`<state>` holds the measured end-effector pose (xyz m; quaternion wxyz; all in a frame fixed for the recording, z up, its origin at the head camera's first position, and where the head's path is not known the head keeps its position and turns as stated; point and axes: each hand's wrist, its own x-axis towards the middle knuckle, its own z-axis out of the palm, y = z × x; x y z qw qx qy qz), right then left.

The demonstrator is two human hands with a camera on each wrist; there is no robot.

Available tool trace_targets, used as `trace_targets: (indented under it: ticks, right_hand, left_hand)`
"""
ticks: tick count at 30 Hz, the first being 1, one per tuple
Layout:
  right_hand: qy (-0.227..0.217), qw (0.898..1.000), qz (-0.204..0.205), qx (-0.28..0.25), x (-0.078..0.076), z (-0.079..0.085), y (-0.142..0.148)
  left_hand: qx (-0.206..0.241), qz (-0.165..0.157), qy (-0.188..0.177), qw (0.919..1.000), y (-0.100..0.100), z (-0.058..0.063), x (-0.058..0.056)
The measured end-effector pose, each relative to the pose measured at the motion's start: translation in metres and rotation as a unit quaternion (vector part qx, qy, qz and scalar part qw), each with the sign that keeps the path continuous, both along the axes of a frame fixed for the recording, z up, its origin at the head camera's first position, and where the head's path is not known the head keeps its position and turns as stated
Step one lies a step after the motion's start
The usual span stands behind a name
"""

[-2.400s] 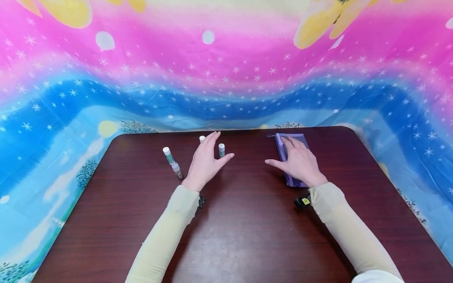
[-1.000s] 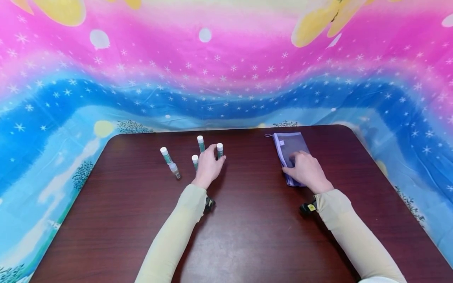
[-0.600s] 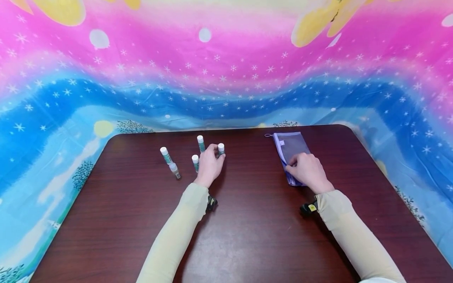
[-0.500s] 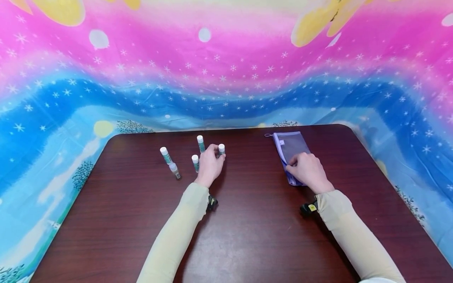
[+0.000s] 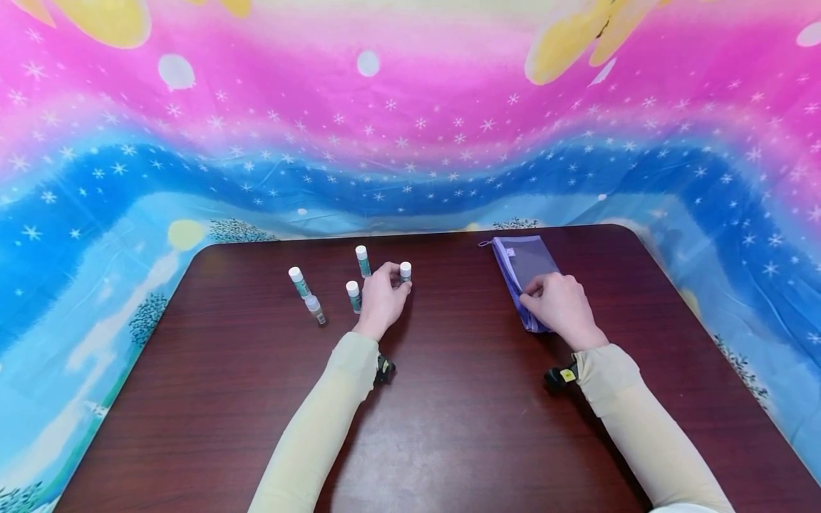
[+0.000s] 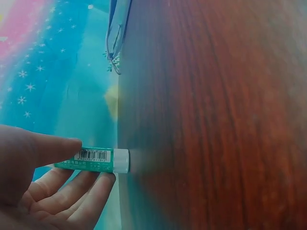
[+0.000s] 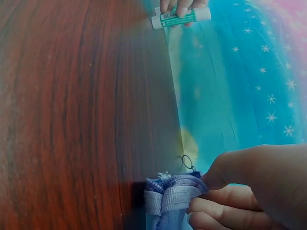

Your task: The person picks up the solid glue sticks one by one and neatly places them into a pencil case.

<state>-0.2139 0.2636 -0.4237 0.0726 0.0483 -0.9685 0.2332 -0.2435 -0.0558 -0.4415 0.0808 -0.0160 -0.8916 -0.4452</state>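
Note:
A green-labelled glue stick with a white cap [image 5: 405,272] stands at the far middle of the table in the head view. My left hand [image 5: 383,299] pinches it between thumb and fingers, as the left wrist view shows with the glue stick [image 6: 96,160] and its barcode. To the right lies a purple mesh zipper pouch [image 5: 532,256] with a loop at its zipper end. My right hand [image 5: 561,306] pinches the pouch's near left edge; in the right wrist view thumb and fingers are at the pouch's end [image 7: 175,199].
Three more glue sticks, a back one [image 5: 363,261], a front one [image 5: 354,296] and a left one [image 5: 299,282], stand left of my left hand. A small clear-capped bottle [image 5: 316,310] is close by the left one. Patterned cloth [image 5: 410,142] hangs behind the dark wooden table [image 5: 436,427].
My left hand came down from open and took hold of the glue stick, shifting it slightly right. My right hand lowered onto the pouch and pinched its edge, which is now lifted slightly.

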Motion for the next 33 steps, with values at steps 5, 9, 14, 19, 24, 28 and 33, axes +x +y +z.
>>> trace_targets:
  ticks: [5,9,14,19,24,28,33]
  right_hand:
    - [0.015,1.000,-0.008,-0.002,-0.0005,-0.0006,0.0009]
    - [0.032,0.999,-0.015,-0.008,-0.0007,-0.0016,0.0000]
    - [0.050,0.998,-0.018,-0.019,-0.0008,-0.0012,-0.0021]
    - [0.057,0.998,-0.016,-0.024,-0.0015,0.0004,-0.0032]
    - [0.049,0.998,-0.015,-0.033,-0.0023,0.0023,-0.0045]
    - [0.047,0.998,-0.015,-0.042,-0.0014,0.0038,-0.0059]
    - [0.055,0.997,-0.020,-0.046,0.0002,0.0051,-0.0074]
  left_hand:
    - [0.030,-0.012,-0.004,0.9995,0.0006,0.0010,0.0007]
    - [0.044,-0.022,-0.005,0.9988,0.0019,0.0005,0.0009]
    - [0.046,-0.025,-0.008,0.9986,0.0032,0.0009,0.0019]
    - [0.045,-0.029,-0.012,0.9985,0.0036,0.0011,0.0034]
    - [0.050,-0.034,-0.014,0.9981,0.0042,-0.0004,0.0047]
    - [0.051,-0.033,-0.012,0.9981,0.0053,-0.0004,0.0059]
    - [0.058,-0.031,-0.012,0.9978,0.0071,0.0001,0.0076]
